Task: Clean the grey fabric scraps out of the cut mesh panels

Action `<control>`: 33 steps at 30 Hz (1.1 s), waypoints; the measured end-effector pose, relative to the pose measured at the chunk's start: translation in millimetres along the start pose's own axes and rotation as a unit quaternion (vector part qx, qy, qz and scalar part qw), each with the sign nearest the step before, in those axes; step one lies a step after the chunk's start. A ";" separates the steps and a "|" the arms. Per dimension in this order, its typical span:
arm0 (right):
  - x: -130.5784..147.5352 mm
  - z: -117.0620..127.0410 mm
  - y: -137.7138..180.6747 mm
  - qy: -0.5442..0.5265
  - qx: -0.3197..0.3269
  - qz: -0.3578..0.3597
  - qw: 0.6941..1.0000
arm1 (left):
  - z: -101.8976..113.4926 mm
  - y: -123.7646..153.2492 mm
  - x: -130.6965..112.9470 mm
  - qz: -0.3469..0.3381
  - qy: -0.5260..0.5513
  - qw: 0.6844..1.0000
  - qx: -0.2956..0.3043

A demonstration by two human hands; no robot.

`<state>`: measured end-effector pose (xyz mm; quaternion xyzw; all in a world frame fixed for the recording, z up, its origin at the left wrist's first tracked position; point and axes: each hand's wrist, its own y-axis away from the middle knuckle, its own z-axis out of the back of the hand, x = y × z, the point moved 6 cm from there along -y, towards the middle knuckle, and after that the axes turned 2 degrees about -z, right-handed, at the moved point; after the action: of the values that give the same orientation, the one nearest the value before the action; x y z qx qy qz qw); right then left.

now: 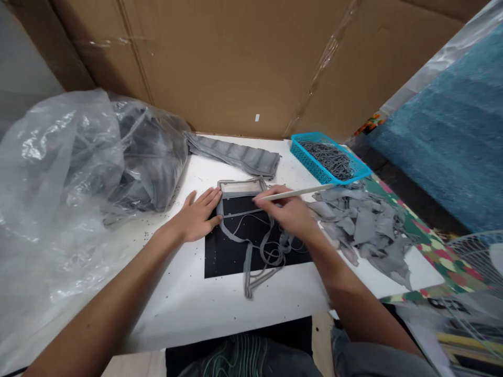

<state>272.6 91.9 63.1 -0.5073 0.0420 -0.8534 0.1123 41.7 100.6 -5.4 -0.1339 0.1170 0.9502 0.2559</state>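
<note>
My left hand (198,215) lies flat with fingers spread, its fingertips touching the left edge of a grey rectangular frame-like piece (220,207). The piece sits partly over a black mat (222,256) on the white table. Closed around a long, thin, pale stick-like tool (308,190), my right hand (291,213) is over the piece's right side. The tool's working tip is hidden or too small to make out. Loose grey strips (247,267) curl from the piece across the mat and past its front edge.
A blue plastic basket (304,158) of thin grey pieces stands at the back right. Grey scraps (365,220) are heaped before it. Flat grey ribbed strips (239,154) lie at the back, beside a large clear plastic bag (90,152). Cardboard (228,68) walls off the rear.
</note>
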 end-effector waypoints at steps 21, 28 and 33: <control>-15.4 -81.9 -7.6 0.012 0.110 0.083 0.990 | -3.3 -0.2 -2.4 0.008 -0.028 0.999 0.019; -10.6 -81.3 -1.9 0.043 0.104 0.138 0.984 | -3.0 -0.4 -2.2 0.006 -0.028 0.999 0.017; -10.0 -87.3 3.4 0.125 0.098 0.184 0.970 | -3.1 -0.2 -3.0 -0.002 -0.032 0.999 0.004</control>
<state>201.2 87.2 11.8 -0.3667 0.0642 -0.8746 0.3108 44.8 98.5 -7.5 -0.1027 0.1124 0.9531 0.2616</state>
